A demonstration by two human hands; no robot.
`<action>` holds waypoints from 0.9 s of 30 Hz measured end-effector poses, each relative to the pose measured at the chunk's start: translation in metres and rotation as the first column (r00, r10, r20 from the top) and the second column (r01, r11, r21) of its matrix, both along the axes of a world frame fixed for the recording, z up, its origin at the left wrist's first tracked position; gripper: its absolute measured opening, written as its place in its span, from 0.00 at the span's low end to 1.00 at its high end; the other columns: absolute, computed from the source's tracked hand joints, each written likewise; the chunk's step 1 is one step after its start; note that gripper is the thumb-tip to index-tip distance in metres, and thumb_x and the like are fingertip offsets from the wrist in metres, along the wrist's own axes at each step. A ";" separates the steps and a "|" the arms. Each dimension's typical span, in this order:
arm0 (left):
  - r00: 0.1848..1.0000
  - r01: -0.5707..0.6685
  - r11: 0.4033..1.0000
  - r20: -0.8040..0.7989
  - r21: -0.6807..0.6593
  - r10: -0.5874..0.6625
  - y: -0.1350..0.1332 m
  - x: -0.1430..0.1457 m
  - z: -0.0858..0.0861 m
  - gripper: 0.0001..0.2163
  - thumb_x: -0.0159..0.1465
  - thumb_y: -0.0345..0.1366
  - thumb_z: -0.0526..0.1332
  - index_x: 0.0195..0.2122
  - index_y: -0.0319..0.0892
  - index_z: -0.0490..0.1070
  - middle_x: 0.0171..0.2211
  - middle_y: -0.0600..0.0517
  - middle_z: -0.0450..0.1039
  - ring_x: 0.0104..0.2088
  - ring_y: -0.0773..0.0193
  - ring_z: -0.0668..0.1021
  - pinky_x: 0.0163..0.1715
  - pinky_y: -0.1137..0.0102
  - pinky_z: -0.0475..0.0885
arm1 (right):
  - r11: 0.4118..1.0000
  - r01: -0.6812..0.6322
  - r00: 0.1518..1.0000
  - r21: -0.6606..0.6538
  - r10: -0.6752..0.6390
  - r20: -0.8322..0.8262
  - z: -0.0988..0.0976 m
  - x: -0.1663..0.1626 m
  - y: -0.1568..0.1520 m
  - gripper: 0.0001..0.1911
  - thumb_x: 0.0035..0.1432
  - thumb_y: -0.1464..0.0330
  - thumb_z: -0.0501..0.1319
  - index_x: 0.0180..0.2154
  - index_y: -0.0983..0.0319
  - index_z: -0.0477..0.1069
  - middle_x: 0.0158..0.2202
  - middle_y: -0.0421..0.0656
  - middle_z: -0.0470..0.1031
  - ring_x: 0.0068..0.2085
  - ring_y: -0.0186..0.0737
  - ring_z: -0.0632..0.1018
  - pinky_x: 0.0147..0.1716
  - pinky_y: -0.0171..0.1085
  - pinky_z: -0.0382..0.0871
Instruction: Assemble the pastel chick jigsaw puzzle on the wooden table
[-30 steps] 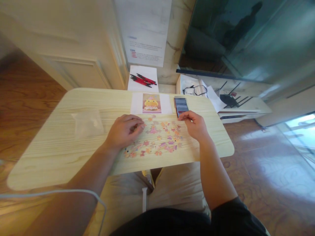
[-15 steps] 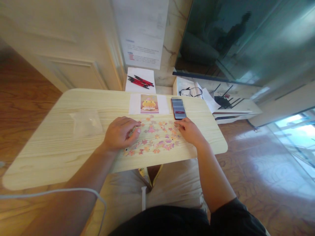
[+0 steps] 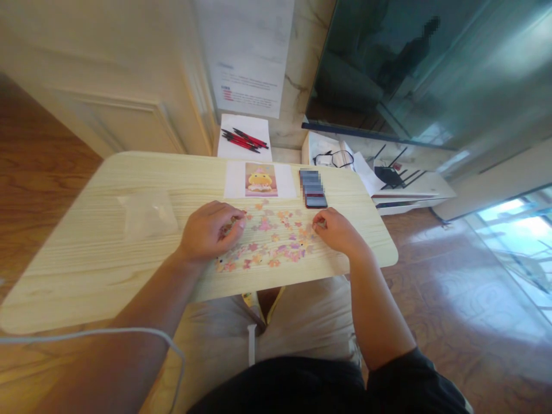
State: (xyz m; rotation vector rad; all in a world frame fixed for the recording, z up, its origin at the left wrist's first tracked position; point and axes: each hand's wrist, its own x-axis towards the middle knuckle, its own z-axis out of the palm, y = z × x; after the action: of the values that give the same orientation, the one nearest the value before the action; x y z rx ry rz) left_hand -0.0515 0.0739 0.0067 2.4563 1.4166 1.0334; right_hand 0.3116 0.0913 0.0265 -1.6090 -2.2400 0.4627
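Several small pink, orange and purple puzzle pieces [image 3: 269, 238] lie scattered on a light wooden lap table [image 3: 86, 253]. My left hand [image 3: 209, 230] rests at the left edge of the scatter, fingers curled over a few pieces. At the right edge my right hand [image 3: 336, 230] has its fingertips pinched together on a piece. A reference picture of a yellow duck [image 3: 260, 180] lies just beyond the pieces, with a dark phone [image 3: 313, 188] to its right.
A clear plastic bag [image 3: 146, 214] lies on the table's left part. Beyond the table, red and black pens [image 3: 244, 140] sit on a white sheet, and glasses [image 3: 332, 158] on a low white shelf. A white cable [image 3: 107, 333] crosses my left forearm.
My right hand has drawn back from beside the phone toward me, into the right edge of the pieces. My left hand has stayed curled over the pieces at the left.
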 end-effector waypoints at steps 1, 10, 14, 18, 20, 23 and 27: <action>1.000 0.000 1.000 0.001 0.002 0.000 0.000 0.000 0.000 0.11 0.67 0.45 0.58 0.41 0.47 0.77 0.39 0.50 0.82 0.41 0.55 0.82 0.46 0.60 0.75 | 1.000 0.005 1.000 -0.006 -0.005 0.013 0.002 0.001 -0.002 0.02 0.61 0.71 0.65 0.36 0.59 0.76 0.40 0.44 0.76 0.41 0.42 0.77 0.44 0.41 0.70; 0.998 -0.006 1.000 -0.066 0.016 0.007 0.000 0.001 -0.002 0.10 0.66 0.44 0.59 0.40 0.46 0.76 0.37 0.50 0.82 0.39 0.54 0.81 0.44 0.60 0.74 | 0.995 -0.096 0.992 0.004 0.096 -0.080 0.017 -0.016 -0.023 0.07 0.65 0.69 0.65 0.45 0.56 0.79 0.46 0.44 0.77 0.45 0.43 0.79 0.48 0.44 0.73; 0.999 -0.005 1.000 -0.053 0.012 0.005 0.000 0.002 0.000 0.10 0.66 0.43 0.59 0.40 0.46 0.76 0.37 0.50 0.81 0.39 0.55 0.81 0.44 0.61 0.74 | 0.987 -0.156 0.985 -0.041 0.152 -0.084 0.011 -0.020 -0.031 0.09 0.65 0.68 0.67 0.47 0.54 0.81 0.48 0.44 0.77 0.50 0.45 0.79 0.53 0.47 0.73; 0.999 0.002 1.000 -0.042 0.009 -0.002 0.000 0.002 0.000 0.09 0.66 0.43 0.59 0.40 0.46 0.76 0.36 0.50 0.81 0.39 0.56 0.81 0.43 0.61 0.73 | 0.990 -0.130 0.991 -0.061 0.128 -0.029 0.011 -0.016 -0.032 0.09 0.66 0.68 0.66 0.47 0.56 0.81 0.47 0.45 0.78 0.49 0.46 0.78 0.53 0.46 0.73; 0.999 0.011 1.000 -0.040 0.018 -0.011 0.001 0.002 0.000 0.09 0.66 0.43 0.59 0.39 0.45 0.76 0.36 0.50 0.81 0.38 0.55 0.81 0.43 0.61 0.73 | 0.990 -0.123 0.992 -0.065 0.123 -0.005 0.014 -0.014 -0.032 0.08 0.67 0.68 0.66 0.46 0.56 0.82 0.46 0.44 0.78 0.48 0.45 0.79 0.51 0.45 0.72; 0.999 0.033 0.999 -0.028 0.040 -0.032 0.001 0.001 0.001 0.09 0.66 0.42 0.60 0.39 0.44 0.76 0.37 0.49 0.81 0.38 0.55 0.80 0.42 0.61 0.73 | 0.992 -0.106 0.994 -0.075 0.106 -0.004 0.018 -0.016 -0.033 0.07 0.68 0.67 0.64 0.44 0.57 0.83 0.44 0.43 0.79 0.45 0.42 0.79 0.47 0.42 0.72; 0.999 0.039 0.998 -0.027 0.047 -0.038 0.001 0.002 0.001 0.08 0.66 0.41 0.60 0.39 0.44 0.76 0.36 0.50 0.81 0.38 0.56 0.80 0.42 0.61 0.73 | 0.992 -0.104 0.994 -0.069 0.103 -0.019 0.017 -0.023 -0.033 0.10 0.70 0.67 0.62 0.48 0.56 0.82 0.44 0.43 0.79 0.44 0.41 0.79 0.45 0.39 0.71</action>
State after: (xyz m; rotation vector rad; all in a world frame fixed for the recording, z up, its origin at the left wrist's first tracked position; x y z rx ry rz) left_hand -0.0499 0.0748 0.0081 2.5286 1.3620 1.0429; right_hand 0.2888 0.0580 0.0438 -1.5217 -2.3285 0.5848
